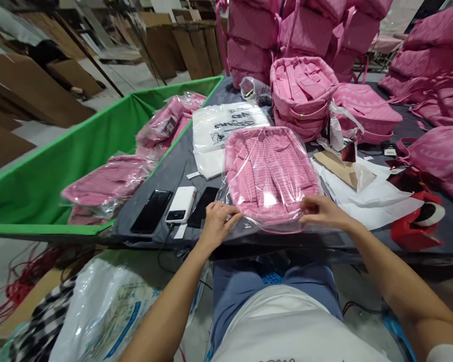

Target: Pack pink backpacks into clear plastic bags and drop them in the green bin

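A pink backpack [270, 171] lies on the dark table inside a clear plastic bag [249, 225], whose near edge reaches the table's front. At that edge's left corner, my left hand [219, 224] pinches the plastic between thumb and fingers. On the right side, my right hand [320, 211] has its fingers closed on the same bag beside the backpack's lower corner. Just left of my left hand lie a dark phone [204, 205], a white power bank [180, 204] and a black phone [151, 211].
A stack of printed plastic bags [211, 138] lies behind. Left of the table, a green-walled bin [98, 151] holds several bagged backpacks. More pink backpacks [304, 95] stand at the back. A red tape dispenser [415, 226] and white paper sheets [377, 196] lie right.
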`<action>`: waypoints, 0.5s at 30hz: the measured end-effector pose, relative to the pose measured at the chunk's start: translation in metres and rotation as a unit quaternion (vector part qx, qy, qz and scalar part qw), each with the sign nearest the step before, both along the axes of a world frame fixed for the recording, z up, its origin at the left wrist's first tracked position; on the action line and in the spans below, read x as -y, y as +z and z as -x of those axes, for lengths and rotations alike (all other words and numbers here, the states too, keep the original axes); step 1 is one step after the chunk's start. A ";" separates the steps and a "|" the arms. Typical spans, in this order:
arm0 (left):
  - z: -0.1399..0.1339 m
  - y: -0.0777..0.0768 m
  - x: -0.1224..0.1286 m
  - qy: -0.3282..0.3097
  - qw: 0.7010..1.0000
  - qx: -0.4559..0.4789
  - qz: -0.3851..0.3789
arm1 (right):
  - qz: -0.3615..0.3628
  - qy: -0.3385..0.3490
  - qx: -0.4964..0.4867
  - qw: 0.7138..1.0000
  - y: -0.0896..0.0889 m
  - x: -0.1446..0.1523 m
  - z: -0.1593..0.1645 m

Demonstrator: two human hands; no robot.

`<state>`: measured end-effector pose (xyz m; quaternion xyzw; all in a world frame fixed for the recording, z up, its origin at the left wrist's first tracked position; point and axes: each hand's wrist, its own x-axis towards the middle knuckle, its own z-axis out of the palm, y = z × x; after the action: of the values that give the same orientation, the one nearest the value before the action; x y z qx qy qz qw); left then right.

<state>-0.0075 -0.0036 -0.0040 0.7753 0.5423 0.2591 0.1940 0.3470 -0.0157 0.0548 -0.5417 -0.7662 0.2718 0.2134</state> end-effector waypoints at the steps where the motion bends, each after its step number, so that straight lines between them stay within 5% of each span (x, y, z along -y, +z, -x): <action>1: -0.002 -0.001 -0.001 -0.001 1.000 0.001 -0.004 | -0.034 -0.069 -0.082 0.994 -0.004 0.012 -0.018; 4: -0.005 0.001 0.001 -0.006 0.999 -0.010 -0.032 | -0.188 -0.378 -0.173 0.890 -0.013 0.060 -0.086; 7: -0.005 0.001 0.003 -0.019 0.996 -0.033 -0.082 | -0.269 -0.573 -0.072 0.771 -0.014 0.109 -0.151; 10: -0.004 -0.002 0.006 -0.038 0.986 -0.056 -0.152 | -0.199 -0.679 -0.027 0.706 -0.010 0.143 -0.186; 15: -0.003 -0.015 0.002 -0.020 0.975 -0.031 -0.218 | -0.104 -0.730 -0.106 0.667 -0.022 0.148 -0.206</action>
<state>-0.0045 -0.0057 -0.0194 0.8172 0.4631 0.3430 0.0086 0.5535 -0.1641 0.0330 -0.8698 -0.1214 0.0032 0.4782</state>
